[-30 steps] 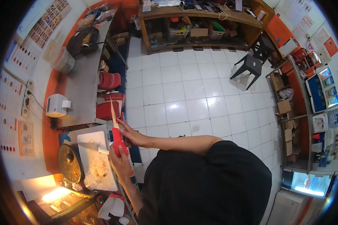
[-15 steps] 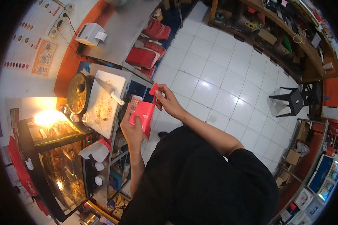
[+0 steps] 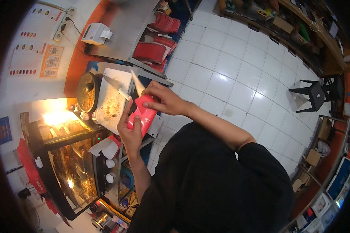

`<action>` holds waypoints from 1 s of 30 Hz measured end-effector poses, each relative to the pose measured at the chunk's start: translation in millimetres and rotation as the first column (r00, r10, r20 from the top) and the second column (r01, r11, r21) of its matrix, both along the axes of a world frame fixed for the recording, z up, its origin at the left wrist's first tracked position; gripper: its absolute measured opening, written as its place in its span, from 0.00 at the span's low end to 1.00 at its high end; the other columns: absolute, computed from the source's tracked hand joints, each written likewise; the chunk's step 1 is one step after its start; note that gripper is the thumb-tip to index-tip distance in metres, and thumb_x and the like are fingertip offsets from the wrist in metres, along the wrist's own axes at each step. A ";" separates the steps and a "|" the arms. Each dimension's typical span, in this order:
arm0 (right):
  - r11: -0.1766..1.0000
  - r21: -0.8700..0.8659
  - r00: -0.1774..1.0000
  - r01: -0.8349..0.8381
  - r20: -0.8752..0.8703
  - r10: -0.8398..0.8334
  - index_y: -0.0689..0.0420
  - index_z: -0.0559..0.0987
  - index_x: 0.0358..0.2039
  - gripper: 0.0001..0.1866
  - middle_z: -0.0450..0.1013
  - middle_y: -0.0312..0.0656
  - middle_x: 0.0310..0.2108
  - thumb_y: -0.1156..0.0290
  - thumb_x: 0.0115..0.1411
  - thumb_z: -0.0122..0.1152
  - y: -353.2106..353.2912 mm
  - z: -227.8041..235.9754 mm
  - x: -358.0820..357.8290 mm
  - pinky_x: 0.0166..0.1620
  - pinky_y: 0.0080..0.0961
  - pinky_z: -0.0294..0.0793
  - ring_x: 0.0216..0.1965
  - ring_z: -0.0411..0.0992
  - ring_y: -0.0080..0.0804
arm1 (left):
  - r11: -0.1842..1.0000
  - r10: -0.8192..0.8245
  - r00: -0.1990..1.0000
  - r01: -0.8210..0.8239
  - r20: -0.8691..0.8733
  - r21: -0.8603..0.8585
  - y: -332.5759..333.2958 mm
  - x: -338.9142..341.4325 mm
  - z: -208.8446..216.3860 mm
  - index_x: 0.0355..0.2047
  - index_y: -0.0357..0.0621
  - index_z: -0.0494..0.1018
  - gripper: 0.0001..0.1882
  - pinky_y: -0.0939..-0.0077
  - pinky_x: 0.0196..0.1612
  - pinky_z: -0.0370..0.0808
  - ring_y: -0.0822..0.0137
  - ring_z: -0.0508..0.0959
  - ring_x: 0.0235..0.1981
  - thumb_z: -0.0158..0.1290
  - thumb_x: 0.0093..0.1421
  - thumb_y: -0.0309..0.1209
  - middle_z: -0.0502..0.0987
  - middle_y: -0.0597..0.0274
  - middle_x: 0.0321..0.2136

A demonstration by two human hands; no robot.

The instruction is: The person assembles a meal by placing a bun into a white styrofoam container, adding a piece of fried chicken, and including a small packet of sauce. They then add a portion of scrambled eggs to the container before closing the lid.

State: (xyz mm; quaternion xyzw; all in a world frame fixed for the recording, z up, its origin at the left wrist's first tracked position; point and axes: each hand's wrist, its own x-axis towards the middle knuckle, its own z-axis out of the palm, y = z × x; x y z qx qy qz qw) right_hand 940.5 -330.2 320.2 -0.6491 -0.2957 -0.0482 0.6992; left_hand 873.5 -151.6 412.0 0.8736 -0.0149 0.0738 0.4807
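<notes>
In front of my body, my left hand (image 3: pixel 130 134) grips a red paper packet (image 3: pixel 147 118) with small white print, its thumb pressed on the front. My right hand (image 3: pixel 166 100) closes on the upper part of the same packet, thumb over a folded red flap. A pale pointed strip (image 3: pixel 137 82) sticks up past the right fingers; whether it is part of the packet I cannot tell. Just beyond my hands, a knife (image 3: pixel 113 82) with a white handle lies on a white cutting board (image 3: pixel 119 74) strewn with brown crumbs.
Left of the board sits a round dark lid (image 3: pixel 86 91) with a knob. A lit glass food warmer (image 3: pixel 72 171) stands nearer on the left. Stacks of red packaging (image 3: pixel 149 52) fill a shelf under the metal counter (image 3: pixel 124 29), which bears a white printer (image 3: pixel 96 33). Black stools (image 3: pixel 312 95) stand right.
My right hand has come down and left onto the packet, folding its flap over. The pale strip now shows above it. My view has shifted slightly.
</notes>
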 end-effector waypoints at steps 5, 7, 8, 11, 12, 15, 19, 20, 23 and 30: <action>0.992 -0.065 0.982 -0.106 0.150 0.114 0.57 0.76 0.52 0.19 0.63 0.43 0.41 0.58 0.68 0.62 2.8 25.9 -25.8 0.40 0.30 0.69 0.38 0.67 0.34 | 0.997 0.042 0.994 -0.048 0.103 0.057 6.7 -40.2 17.2 0.60 0.32 0.73 0.26 0.89 0.38 0.66 0.81 0.71 0.29 0.55 0.59 0.16 0.77 0.70 0.27; 0.984 -0.103 0.936 -0.143 0.309 0.169 0.57 0.76 0.53 0.20 0.63 0.43 0.41 0.58 0.68 0.61 10.2 27.4 -34.0 0.42 0.32 0.70 0.39 0.67 0.36 | 0.996 0.080 0.977 -0.084 0.199 0.011 5.8 -60.1 19.1 0.58 0.32 0.74 0.24 0.89 0.37 0.65 0.82 0.69 0.27 0.56 0.60 0.17 0.75 0.73 0.24; 0.974 -0.126 0.939 -0.189 0.268 0.217 0.55 0.77 0.53 0.19 0.67 0.46 0.43 0.57 0.68 0.60 9.0 32.3 -42.2 0.44 0.38 0.73 0.42 0.73 0.44 | 0.994 0.113 0.966 -0.111 0.231 -0.022 4.8 -70.3 21.2 0.58 0.32 0.74 0.23 0.88 0.38 0.66 0.82 0.69 0.27 0.56 0.60 0.18 0.75 0.72 0.24; 0.953 -0.074 0.913 -0.293 0.273 0.302 0.55 0.79 0.52 0.18 0.67 0.46 0.44 0.58 0.68 0.59 11.4 39.1 -68.2 0.42 0.39 0.73 0.40 0.74 0.45 | 0.991 0.136 0.935 -0.126 0.329 -0.051 13.6 -103.3 20.3 0.56 0.31 0.75 0.22 0.83 0.43 0.70 0.80 0.71 0.29 0.57 0.61 0.21 0.76 0.69 0.25; 0.940 -0.098 0.902 -0.326 0.266 0.341 0.56 0.79 0.52 0.18 0.67 0.46 0.45 0.57 0.69 0.58 8.8 43.7 -78.2 0.42 0.39 0.73 0.39 0.74 0.45 | 0.986 0.157 0.928 -0.130 0.337 -0.101 19.4 -115.7 16.6 0.56 0.30 0.75 0.21 0.82 0.44 0.71 0.80 0.71 0.29 0.57 0.61 0.21 0.76 0.68 0.26; 0.923 -0.138 0.879 -0.360 0.282 0.385 0.58 0.79 0.52 0.20 0.67 0.46 0.47 0.56 0.68 0.59 5.4 49.5 -113.0 0.42 0.40 0.74 0.39 0.76 0.46 | 0.970 0.217 0.909 -0.160 0.357 -0.182 8.6 -147.1 20.0 0.54 0.30 0.76 0.20 0.82 0.43 0.70 0.80 0.68 0.27 0.57 0.62 0.22 0.72 0.72 0.23; 0.931 -0.217 0.847 -0.293 0.393 0.358 0.56 0.69 0.63 0.35 0.66 0.48 0.52 0.50 0.61 0.65 -2.1 54.7 -159.1 0.39 0.42 0.76 0.40 0.77 0.49 | 0.965 0.251 0.944 -0.227 0.213 -0.132 4.0 -192.0 33.2 0.57 0.31 0.73 0.20 0.86 0.34 0.62 0.84 0.62 0.24 0.54 0.64 0.20 0.64 0.78 0.20; 0.910 -0.281 0.823 -0.304 0.405 0.399 0.55 0.66 0.66 0.39 0.66 0.49 0.53 0.49 0.60 0.66 -8.3 60.1 -176.4 0.38 0.41 0.76 0.39 0.77 0.48 | 0.959 0.262 0.951 -0.236 0.167 -0.158 0.2 -206.4 34.4 0.58 0.31 0.72 0.21 0.87 0.33 0.60 0.84 0.62 0.24 0.53 0.64 0.20 0.64 0.78 0.20; 0.817 -0.479 0.747 -0.321 0.402 0.529 0.56 0.63 0.66 0.43 0.69 0.48 0.50 0.45 0.58 0.68 -7.4 44.7 -217.9 0.33 0.41 0.76 0.34 0.77 0.49 | 0.931 0.318 0.948 -0.306 0.029 -0.197 -19.4 -255.4 27.0 0.60 0.34 0.70 0.20 0.87 0.31 0.59 0.84 0.61 0.24 0.51 0.68 0.22 0.65 0.77 0.21; 0.676 -0.436 0.676 -0.594 0.184 0.714 0.60 0.70 0.58 0.35 0.73 0.49 0.47 0.47 0.61 0.66 -46.9 29.2 -285.1 0.39 0.40 0.77 0.38 0.77 0.52 | 0.830 0.463 0.829 -0.530 -0.313 -0.177 10.7 -458.3 -13.3 0.54 0.36 0.72 0.15 0.83 0.37 0.66 0.81 0.70 0.32 0.54 0.70 0.29 0.75 0.69 0.31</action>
